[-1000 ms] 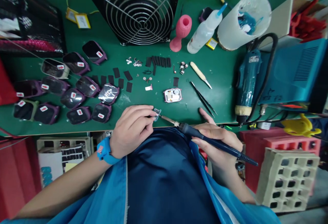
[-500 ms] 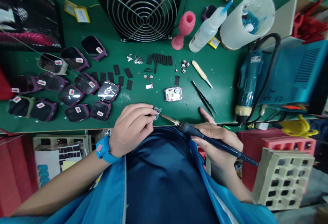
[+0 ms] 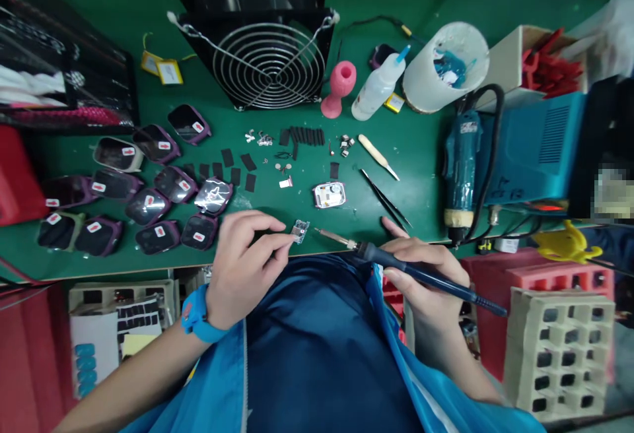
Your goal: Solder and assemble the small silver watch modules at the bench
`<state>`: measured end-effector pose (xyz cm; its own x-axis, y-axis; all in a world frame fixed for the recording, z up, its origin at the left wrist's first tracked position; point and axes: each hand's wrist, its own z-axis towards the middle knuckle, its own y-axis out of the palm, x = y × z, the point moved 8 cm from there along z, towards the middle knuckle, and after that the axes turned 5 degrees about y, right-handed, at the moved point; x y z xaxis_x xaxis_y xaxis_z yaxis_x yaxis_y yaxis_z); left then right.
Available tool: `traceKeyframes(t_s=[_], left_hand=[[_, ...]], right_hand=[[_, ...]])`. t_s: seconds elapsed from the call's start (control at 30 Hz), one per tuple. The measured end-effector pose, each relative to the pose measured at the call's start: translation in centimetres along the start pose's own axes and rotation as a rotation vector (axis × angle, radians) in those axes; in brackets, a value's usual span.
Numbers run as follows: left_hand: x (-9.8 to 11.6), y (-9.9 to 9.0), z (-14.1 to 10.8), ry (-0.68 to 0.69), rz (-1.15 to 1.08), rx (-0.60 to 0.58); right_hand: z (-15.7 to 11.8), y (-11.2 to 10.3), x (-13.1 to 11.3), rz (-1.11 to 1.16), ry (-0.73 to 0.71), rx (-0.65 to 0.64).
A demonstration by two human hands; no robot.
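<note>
My left hand, with a blue wrist strap, is at the table's front edge. Its thumb and forefinger are parted beside a small circuit board; the thumb tip is at or very near the board's lower left edge. In my right hand is a soldering iron, its tip pointing left, slightly apart from the board. Beyond the board lies an open watch case with a pale inside. Tweezers and a wooden-handled tool lie to the right.
Several watches with arrow stickers stand at left. Small black pads and metal parts lie mid-table. Behind are a fan, a pink holder, a bottle and a white cup. An electric screwdriver hangs at right.
My left fingers have parted and drawn back left from the circuit board, which they were pinching. The soldering iron's tip has backed off the board to the right. The camera view has shifted.
</note>
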<state>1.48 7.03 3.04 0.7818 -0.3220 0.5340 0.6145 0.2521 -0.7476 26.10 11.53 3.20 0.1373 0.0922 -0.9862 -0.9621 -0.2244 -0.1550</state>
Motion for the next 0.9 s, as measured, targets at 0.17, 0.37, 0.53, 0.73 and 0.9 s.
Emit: traceKeyframes(t_s=[0.17,0.37,0.53,0.73,0.9], left_hand=[[-0.2,-1.5,-0.1,-0.031,0.063,0.037],[-1.0,-1.4,-0.9,-0.192,-0.196,0.025],[-0.8,-1.1,-0.6,-0.152,-0.218,-0.003],[0.1,0.2,0.5,-0.003,-0.226,-0.108],[0.0,1.0,0.3,0.029,-0.213,-0.115]], right_hand=[[-0.1,0.9,-0.3,-0.059,-0.052,-0.062],[-0.2,1.4,-0.5,-0.087,-0.137,-0.090],[-0.1,1.5,-0.3,-0.078,-0.120,-0.110],[-0.1,1.5,-0.5,-0.084,-0.134,-0.101],[0.1,1.7,-0.8,-0.099,-0.153,-0.138]])
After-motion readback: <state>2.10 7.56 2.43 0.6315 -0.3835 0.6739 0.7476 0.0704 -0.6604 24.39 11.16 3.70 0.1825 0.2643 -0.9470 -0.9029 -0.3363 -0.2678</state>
